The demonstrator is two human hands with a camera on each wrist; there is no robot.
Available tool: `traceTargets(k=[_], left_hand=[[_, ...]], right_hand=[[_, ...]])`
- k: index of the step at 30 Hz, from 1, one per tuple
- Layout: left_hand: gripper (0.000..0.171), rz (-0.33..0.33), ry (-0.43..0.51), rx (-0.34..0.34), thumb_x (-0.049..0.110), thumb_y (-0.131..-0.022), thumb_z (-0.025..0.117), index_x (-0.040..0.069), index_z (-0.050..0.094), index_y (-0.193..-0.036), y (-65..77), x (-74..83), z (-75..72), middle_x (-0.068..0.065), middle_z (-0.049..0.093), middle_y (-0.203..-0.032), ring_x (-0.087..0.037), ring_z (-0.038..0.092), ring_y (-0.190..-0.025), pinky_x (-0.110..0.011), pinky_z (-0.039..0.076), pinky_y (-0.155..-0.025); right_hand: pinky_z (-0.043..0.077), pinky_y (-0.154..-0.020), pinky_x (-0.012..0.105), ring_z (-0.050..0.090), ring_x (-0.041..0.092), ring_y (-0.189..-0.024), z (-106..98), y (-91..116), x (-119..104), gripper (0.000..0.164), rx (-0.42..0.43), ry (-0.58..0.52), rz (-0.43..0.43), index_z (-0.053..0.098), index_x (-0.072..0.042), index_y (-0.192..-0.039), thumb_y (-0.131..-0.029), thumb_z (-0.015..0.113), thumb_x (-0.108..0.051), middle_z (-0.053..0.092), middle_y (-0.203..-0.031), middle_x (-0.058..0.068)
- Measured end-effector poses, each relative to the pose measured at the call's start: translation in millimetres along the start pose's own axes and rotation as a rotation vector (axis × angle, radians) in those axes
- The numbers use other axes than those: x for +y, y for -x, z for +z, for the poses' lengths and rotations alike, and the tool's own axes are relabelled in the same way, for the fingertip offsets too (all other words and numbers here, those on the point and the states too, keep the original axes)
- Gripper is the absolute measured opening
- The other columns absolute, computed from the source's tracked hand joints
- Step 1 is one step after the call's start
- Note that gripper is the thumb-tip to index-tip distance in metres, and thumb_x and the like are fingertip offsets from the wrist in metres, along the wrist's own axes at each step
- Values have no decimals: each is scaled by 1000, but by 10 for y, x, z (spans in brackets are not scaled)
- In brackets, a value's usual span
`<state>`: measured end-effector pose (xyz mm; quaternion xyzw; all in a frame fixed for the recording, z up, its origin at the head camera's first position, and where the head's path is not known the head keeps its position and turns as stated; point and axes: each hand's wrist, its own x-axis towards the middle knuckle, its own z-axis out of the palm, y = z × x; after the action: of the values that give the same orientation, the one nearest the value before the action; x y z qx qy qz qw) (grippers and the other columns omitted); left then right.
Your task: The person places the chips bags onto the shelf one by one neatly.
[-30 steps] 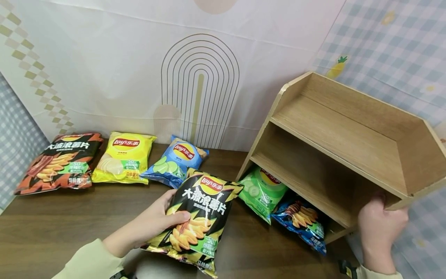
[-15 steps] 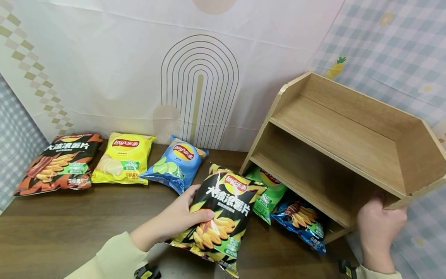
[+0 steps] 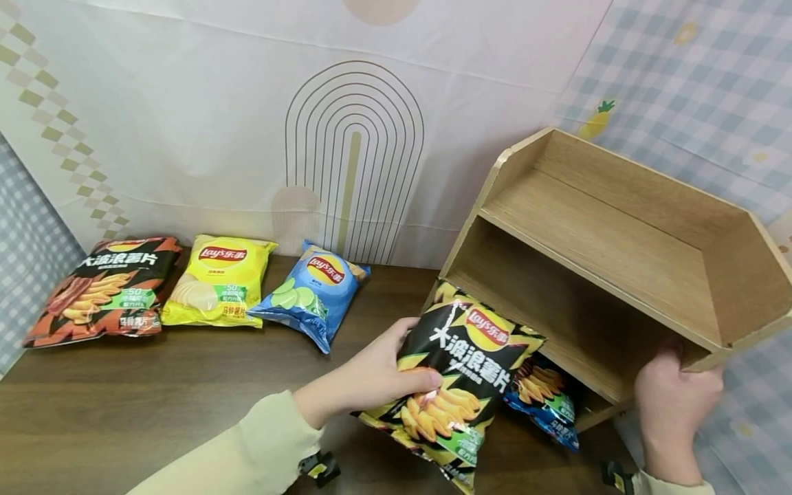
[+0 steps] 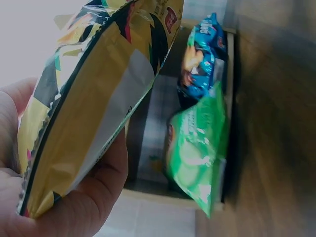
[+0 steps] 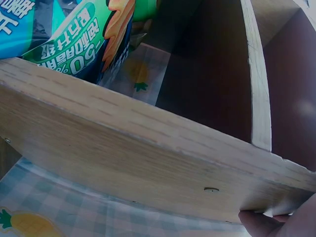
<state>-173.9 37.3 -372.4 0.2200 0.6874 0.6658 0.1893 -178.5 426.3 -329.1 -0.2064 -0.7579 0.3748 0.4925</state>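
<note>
We have the left hand (image 3: 377, 375) pinching a black-and-gold Lay's chip bag (image 3: 458, 385), thumb on the printed front, fingers behind; bag is tilted, in front of the left part of the wooden shelf (image 3: 619, 213). In the head view its top crosses the lip under the middle compartment; we can't tell if they touch. That compartment opens toward us, between two boards. Right hand (image 3: 677, 405) is curled round the shelf's right side panel.

Bottom compartment is taken up by a green Lay's bag (image 4: 195, 150) and a dark blue chip bag (image 3: 544, 399) side by side, both poking past the front edge; we lose the green one behind the held bag in the head view. Off left, along the back of the counter (image 3: 185, 399), we get red-and-black (image 3: 105, 295), yellow (image 3: 216, 282) and light blue (image 3: 315, 289) Lay's bags.

Bags are glossy, puffy, crimped; shelf boards pale-grained, counter dark-grained; gingham cloth (image 3: 711, 124) behind.
</note>
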Motion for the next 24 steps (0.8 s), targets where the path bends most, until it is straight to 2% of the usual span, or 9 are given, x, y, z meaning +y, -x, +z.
traceTargets(k=[2,6,9,17,22,24], left_hand=[[79,21,-29,-7,37,-82,76,18,31,-144,-102,56,41,-4,57,-119,-16,61,-101,-33,50,-87],[82,54,-92,-7,41,-81,76,18,30,-146,-305,169,107,-2,55,-119,-14,59,-102,-31,48,-88],[84,71,-93,-10,39,-80,77,19,30,-147,-456,239,167,-1,54,-120,-13,59,-102,-30,48,-88],[81,95,-5,-5,37,-79,80,19,34,-144,-863,347,304,1,60,-110,-12,63,-93,-28,51,-82],[77,108,-48,37,40,-79,79,15,40,-141,-1069,290,325,1,61,-110,-13,62,-96,-29,49,-85],[81,76,-120,84,46,-79,77,13,39,-143,-1102,239,333,-2,59,-120,-14,58,-106,-30,47,-89]], right_hand=[[40,-93,18,55,8,-102,-7,3,-4,37,2,6,6,61,-15,-126,-91,51,-18,64,-113,0],[42,-97,33,56,27,-105,-14,14,-19,36,7,32,13,61,-13,-125,-91,50,-20,63,-111,7],[41,-97,41,54,34,-105,-15,14,-25,37,3,37,3,61,-11,-125,-91,49,-20,62,-111,12],[41,-97,43,54,36,-107,-13,4,-42,37,-7,48,17,59,-11,-126,-91,49,-19,62,-113,16],[41,-99,41,55,35,-110,-19,13,-42,37,-15,47,20,59,-11,-127,-92,50,-18,62,-115,18],[41,-98,41,55,36,-109,-17,19,-43,36,-13,48,16,59,-11,-126,-92,50,-18,62,-114,18]])
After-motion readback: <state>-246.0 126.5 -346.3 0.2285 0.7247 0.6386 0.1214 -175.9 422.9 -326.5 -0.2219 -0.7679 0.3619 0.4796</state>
